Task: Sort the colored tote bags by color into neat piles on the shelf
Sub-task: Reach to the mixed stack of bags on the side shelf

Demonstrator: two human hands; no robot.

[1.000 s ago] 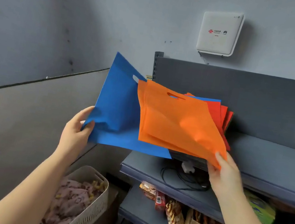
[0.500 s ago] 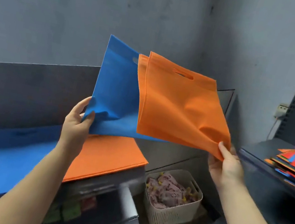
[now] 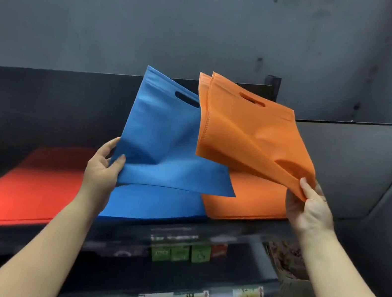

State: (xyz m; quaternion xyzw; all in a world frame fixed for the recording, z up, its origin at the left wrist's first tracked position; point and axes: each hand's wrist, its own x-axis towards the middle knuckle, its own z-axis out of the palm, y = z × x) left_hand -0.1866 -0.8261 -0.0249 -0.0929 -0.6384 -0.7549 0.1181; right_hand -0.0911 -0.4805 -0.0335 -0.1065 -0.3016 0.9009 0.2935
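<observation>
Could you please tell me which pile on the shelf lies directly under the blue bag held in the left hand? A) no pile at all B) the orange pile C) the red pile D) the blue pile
D: the blue bag gripped by the left hand hangs over the blue pile, between the red pile and the orange pile.

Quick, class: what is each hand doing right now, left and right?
Left hand: grips the blue tote bag at its lower corner.
Right hand: pinches the orange tote bags at their lower corner.
</observation>
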